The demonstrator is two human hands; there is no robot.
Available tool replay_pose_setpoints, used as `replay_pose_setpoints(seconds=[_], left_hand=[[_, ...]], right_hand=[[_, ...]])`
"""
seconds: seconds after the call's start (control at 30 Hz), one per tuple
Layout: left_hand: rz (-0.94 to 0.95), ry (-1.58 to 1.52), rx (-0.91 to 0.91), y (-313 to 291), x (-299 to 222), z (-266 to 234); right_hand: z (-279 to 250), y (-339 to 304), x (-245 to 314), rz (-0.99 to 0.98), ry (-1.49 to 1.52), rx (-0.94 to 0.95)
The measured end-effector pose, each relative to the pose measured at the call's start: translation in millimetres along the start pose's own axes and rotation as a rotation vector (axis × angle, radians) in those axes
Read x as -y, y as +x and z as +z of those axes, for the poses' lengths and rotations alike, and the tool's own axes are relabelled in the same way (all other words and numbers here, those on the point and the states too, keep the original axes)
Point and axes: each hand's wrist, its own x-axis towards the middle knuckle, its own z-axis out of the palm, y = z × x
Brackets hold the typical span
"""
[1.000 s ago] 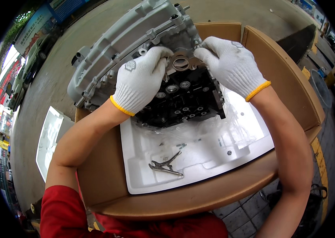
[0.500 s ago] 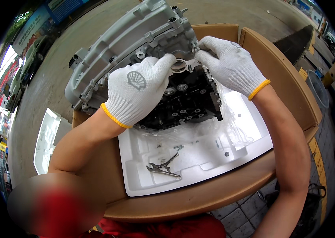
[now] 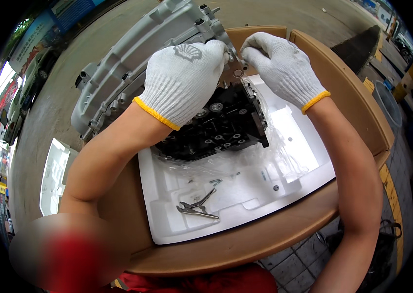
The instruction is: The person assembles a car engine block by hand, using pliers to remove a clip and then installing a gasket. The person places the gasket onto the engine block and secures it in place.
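A car engine with a silvery-grey upper part (image 3: 133,46) and a black lower block (image 3: 221,124) lies in a white foam tray (image 3: 167,229). My left hand (image 3: 184,78), in a white knit glove with a yellow cuff, is closed at the right end of the grey part. Its fingertips are mostly hidden by the glove. Just right of it, my right hand (image 3: 284,68), gloved alike, has thumb and fingers pinched together near the engine's edge. Whatever either hand holds is too small or hidden to make out. Locking pliers (image 3: 197,207) rest on the tray, jaws and handles spread.
A brown cardboard box (image 3: 358,102) surrounds the tray. Small studs (image 3: 215,181) and a dark nut (image 3: 275,188) lie on the foam, beside crumpled clear plastic (image 3: 284,158). Another white foam piece (image 3: 55,178) stands outside at left. A grey bin (image 3: 388,105) is at right.
My left hand has moved up and right, over the engine's end. My right fingers have drawn slightly away from the engine. The whole view has shifted a little.
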Motion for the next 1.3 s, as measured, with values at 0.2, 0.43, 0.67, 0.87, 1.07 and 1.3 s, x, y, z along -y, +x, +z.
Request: replay_pose_setpoints(seconds=[0.2, 0.43, 0.67, 0.87, 1.07, 1.3], left_hand=[[0.009, 0.029, -0.028, -2.3, -6.0, 1.0], [0.026, 0.142, -0.088, -1.6, -5.2, 9.7], [0.122, 0.061, -0.143, -20.9, -5.3, -17.9], [0.086, 0.039, 0.259, -75.9, 21.9, -49.5], [0.099, -0.047, 0.447, -110.5, 47.4, -44.4], [0.29, -0.022, 0.482, -129.5, 62.6, -39.5]], right_hand=[[-2.2, -3.2, -2.1, -0.018, -0.048, 0.056], [12.3, -3.3, 1.7, -0.021, -0.056, -0.005], [16.4, -8.8, 10.5, 0.062, -0.15, -0.019], [29.1, -7.8, 18.3, 0.103, -0.18, -0.027], [36.8, -4.9, 22.5, 0.167, -0.137, 0.003], [41.7, -2.2, 28.0, 0.158, -0.079, -0.027]])
